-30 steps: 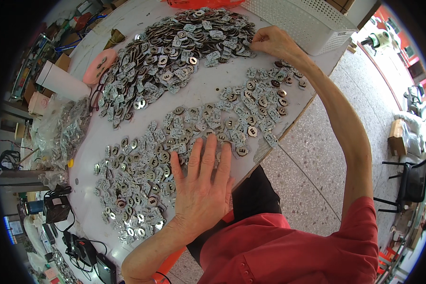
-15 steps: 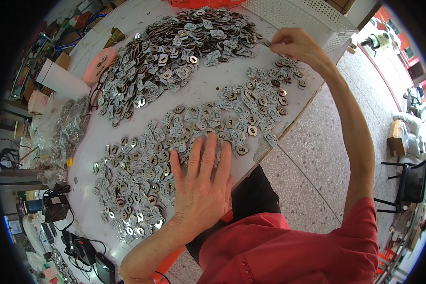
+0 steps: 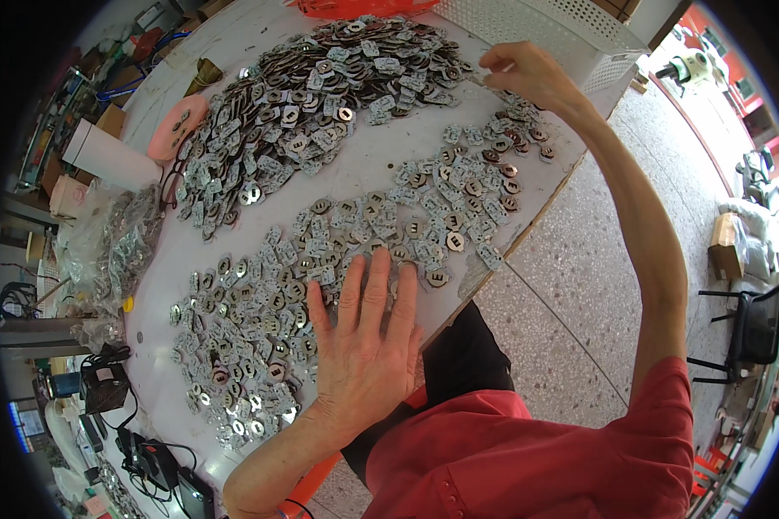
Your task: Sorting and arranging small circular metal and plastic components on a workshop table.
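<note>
My left hand (image 3: 365, 346) lies flat, palm down and fingers spread, on a loose layer of small metal parts (image 3: 260, 320) near the table's front edge. These parts are silvery and roundish, many with a slot in the middle. My right hand (image 3: 532, 76) reaches to the far right, above a thin trail of the same parts (image 3: 502, 138). Its thumb and forefinger appear apart, and I see nothing between them. Left of it rises a large heap of the parts (image 3: 320, 95).
A white perforated basket (image 3: 571, 35) stands at the back right, beside a red container (image 3: 355, 7). Along the left are a pink dish (image 3: 178, 128), a white cylinder (image 3: 111, 156), plastic bags (image 3: 112, 242) and black devices with cables (image 3: 147, 458). A black chair (image 3: 753, 333) stands right.
My right hand has shifted slightly up and left, and its pinched fingers have opened. The left hand stays flat on the parts. The whole view has shifted slightly.
</note>
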`<state>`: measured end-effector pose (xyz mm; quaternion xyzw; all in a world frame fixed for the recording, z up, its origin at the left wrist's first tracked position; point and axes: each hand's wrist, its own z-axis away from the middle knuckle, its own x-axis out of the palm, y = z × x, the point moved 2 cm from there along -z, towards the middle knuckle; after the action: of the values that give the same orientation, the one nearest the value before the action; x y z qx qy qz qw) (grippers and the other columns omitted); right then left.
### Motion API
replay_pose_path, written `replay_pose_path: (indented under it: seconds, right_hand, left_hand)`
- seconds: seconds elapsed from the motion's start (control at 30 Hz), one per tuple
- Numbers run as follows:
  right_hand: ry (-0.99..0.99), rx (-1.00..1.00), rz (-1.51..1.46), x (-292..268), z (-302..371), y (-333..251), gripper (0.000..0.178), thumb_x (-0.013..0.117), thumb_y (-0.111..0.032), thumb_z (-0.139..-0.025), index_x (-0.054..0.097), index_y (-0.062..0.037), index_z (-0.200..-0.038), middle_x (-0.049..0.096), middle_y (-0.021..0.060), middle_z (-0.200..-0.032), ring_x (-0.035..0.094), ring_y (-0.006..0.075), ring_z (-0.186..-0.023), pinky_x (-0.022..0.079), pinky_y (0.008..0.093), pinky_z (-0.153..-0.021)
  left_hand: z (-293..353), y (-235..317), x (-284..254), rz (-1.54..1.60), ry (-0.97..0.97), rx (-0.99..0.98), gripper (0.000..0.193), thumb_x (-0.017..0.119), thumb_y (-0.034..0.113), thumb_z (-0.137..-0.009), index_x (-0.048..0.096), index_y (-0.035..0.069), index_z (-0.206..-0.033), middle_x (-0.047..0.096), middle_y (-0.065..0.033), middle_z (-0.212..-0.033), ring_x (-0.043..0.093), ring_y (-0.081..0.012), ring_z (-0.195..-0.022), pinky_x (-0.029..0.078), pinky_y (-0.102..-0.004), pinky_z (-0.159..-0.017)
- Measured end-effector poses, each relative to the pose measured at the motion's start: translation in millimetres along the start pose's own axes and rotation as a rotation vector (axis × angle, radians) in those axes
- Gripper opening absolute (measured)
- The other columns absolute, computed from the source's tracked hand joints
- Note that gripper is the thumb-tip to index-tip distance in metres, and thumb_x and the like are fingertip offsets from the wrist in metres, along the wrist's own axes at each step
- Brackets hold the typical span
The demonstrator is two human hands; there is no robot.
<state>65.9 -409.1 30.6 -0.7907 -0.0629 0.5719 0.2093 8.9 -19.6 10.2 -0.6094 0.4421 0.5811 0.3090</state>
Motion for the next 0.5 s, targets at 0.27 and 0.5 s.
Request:
replay_pose_path:
  seconds: [0.27,0.5]
  right_hand:
    - [0.082,0.022,0.133,37,-41,20,0.029,0.072,-0.016,-0.076,0.070,-0.0015,-0.101,0.071,0.0142,-0.096,0.067,0.0264,-0.090,0.052,0.0370,-0.083]
    - [0.153,0.053,0.048,38,-33,14,0.023,0.072,-0.014,-0.075,0.069,0.0003,-0.093,0.071,0.0126,-0.092,0.068,0.0256,-0.086,0.053,0.0358,-0.081]
  left_hand:
    - [2,-1,0,0.002,0.006,-0.004,0.063,0.060,0.022,-0.087,0.040,0.004,-0.144,0.030,-0.0189,-0.152,0.031,-0.0372,-0.138,0.018,-0.0649,-0.109]
    - [2,-1,-1,0.001,0.012,0.000,0.062,0.060,0.022,-0.086,0.041,0.005,-0.143,0.031,-0.0189,-0.152,0.031,-0.0368,-0.138,0.018,-0.0646,-0.109]
